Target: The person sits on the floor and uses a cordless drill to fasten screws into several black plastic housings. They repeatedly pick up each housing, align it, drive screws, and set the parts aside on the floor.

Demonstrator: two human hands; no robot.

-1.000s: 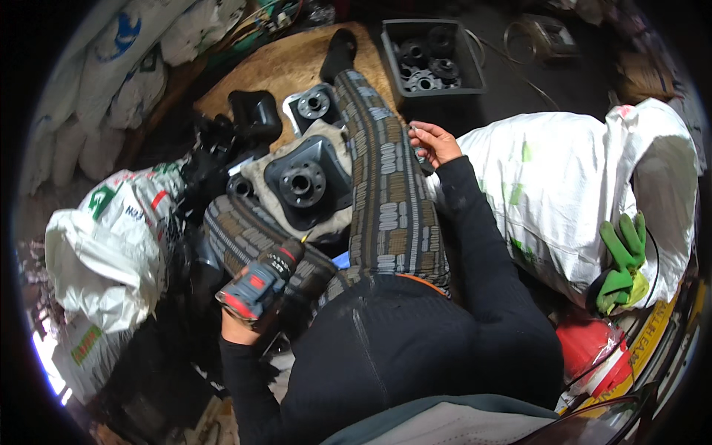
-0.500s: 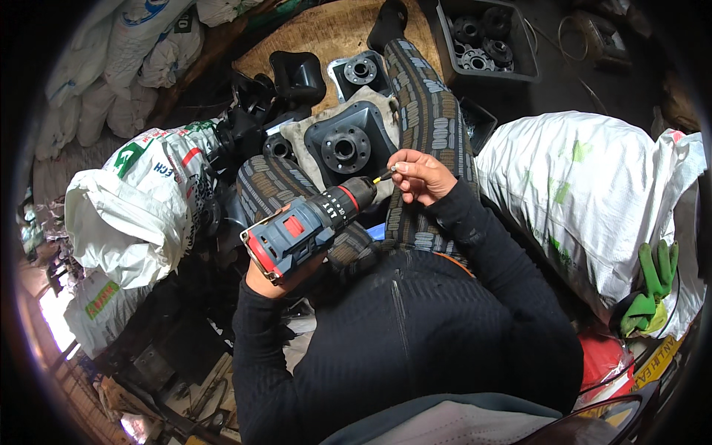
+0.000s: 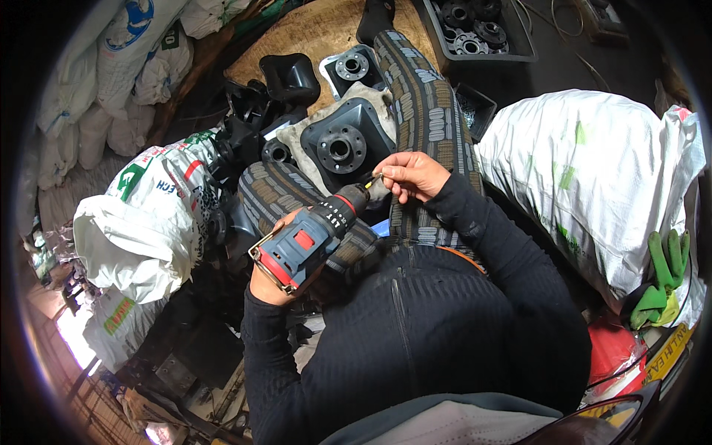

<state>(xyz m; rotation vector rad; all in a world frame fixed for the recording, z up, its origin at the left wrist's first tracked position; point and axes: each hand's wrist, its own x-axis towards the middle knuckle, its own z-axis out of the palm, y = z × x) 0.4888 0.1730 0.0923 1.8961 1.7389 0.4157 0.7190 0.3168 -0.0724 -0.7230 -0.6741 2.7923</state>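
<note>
My left hand (image 3: pixel 268 288) is wrapped round the handle of a grey and red cordless drill (image 3: pixel 297 246), its chuck pointing up and right. A short bit with a yellow band (image 3: pixel 368 185) sticks out of the chuck. At the bit's tip, my right hand (image 3: pixel 415 175) pinches a small dark piece, too small to name. Just beyond the chuck, a black square plastic housing (image 3: pixel 358 121) lies on a pale cloth (image 3: pixel 304 144) between my legs. A round metal flange (image 3: pixel 340 147) with bolt holes sits in its middle.
More black housings (image 3: pixel 291 78) lie beyond on a wooden board (image 3: pixel 326 30). A grey bin (image 3: pixel 525 49) holds several metal flanges. White sacks (image 3: pixel 133 245) stand at left, and a large white sack (image 3: pixel 571 163) at right, with a green glove (image 3: pixel 660 285) against it.
The drill and both hands have shifted only slightly, the right hand a little to the left. The whole view has tilted a bit. Both grips are kept.
</note>
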